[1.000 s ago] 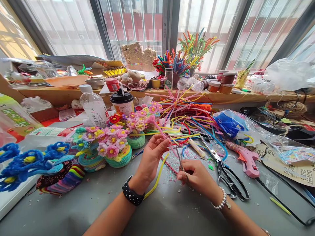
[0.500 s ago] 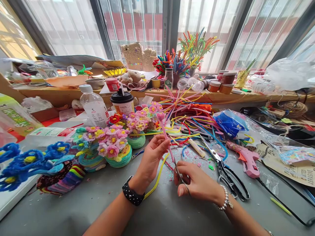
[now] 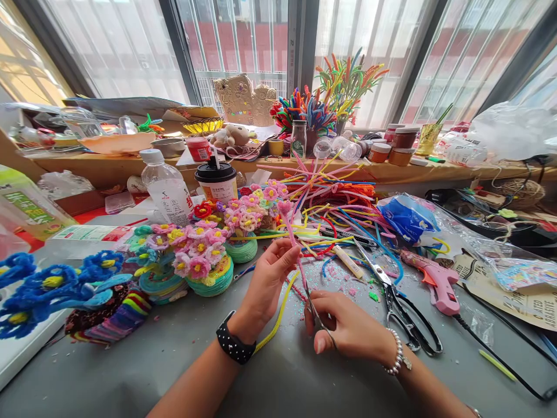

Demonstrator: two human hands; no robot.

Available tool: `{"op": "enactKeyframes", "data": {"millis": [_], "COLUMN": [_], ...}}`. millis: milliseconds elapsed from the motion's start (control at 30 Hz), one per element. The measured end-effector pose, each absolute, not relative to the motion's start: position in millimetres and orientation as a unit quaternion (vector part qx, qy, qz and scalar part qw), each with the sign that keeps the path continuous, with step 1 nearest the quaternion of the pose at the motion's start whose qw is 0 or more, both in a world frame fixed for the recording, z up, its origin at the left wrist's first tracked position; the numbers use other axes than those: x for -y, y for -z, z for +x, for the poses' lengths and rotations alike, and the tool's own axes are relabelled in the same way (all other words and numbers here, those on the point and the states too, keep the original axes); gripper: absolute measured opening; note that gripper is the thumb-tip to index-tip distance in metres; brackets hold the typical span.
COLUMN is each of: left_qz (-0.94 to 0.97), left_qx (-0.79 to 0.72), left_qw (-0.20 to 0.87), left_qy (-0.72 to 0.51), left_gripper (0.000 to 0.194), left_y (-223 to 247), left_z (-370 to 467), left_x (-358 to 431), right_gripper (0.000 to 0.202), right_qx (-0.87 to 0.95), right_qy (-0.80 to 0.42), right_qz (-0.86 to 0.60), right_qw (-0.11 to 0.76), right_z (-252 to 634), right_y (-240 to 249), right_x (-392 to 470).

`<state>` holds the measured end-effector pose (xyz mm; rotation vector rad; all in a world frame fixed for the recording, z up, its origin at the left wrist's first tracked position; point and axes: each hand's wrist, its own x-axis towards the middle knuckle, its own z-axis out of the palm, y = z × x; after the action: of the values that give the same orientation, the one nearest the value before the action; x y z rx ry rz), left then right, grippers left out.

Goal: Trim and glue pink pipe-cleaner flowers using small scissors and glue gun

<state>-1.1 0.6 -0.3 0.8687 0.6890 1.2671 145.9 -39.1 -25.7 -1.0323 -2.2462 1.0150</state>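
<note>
My left hand [image 3: 273, 273] pinches a pink pipe cleaner [image 3: 292, 231] between thumb and fingers. Its top end is bent into a small flower or heart shape, and its lower end hangs down toward my right hand [image 3: 343, 322]. Small scissors [image 3: 319, 319] are in my right hand, fingers in the loops, with the blades pointing up at the lower end of the pink stem. Whether the blades touch the stem is hard to see. A yellow pipe cleaner [image 3: 282, 310] lies on the grey table beside my left wrist.
Large scissors [image 3: 389, 296] and a pink glue gun [image 3: 439, 284] with its cable lie to the right. Pots of pipe-cleaner flowers [image 3: 200, 249] stand on the left, near a plastic bottle [image 3: 165, 186] and a lidded cup [image 3: 216, 183]. Loose pipe cleaners [image 3: 339, 197] are heaped behind.
My right hand and the small scissors have shifted very slightly to the left. My left hand stays in place with the pink pipe cleaner.
</note>
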Motion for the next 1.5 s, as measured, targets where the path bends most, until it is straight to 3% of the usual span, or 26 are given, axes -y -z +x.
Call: {"op": "enactKeyframes", "data": {"millis": [833,1100,1500], "left_qz": [0.35,0.33,0.33], "left_qx": [-0.309,-0.312,-0.3], "left_qw": [0.649,0.644,0.65], "left_qy": [-0.6,-0.615,-0.616], "left_gripper": [0.01,0.012,0.011], "left_y": [5.2,5.0,5.0], "left_z": [-1.7,-3.0,-2.4], "left_x": [-5.6,-7.9,-6.3], "right_gripper": [0.062,0.061,0.067], "right_qx": [0.781,0.749,0.776], "right_qy": [-0.366,-0.383,-0.384], "right_qz": [-0.429,-0.44,-0.42], "right_qw": [0.269,0.315,0.272], "right_z": [140.0,140.9,144.6], "right_y": [27.4,28.6,31.8], "right_x": [36.8,37.0,35.1]}}
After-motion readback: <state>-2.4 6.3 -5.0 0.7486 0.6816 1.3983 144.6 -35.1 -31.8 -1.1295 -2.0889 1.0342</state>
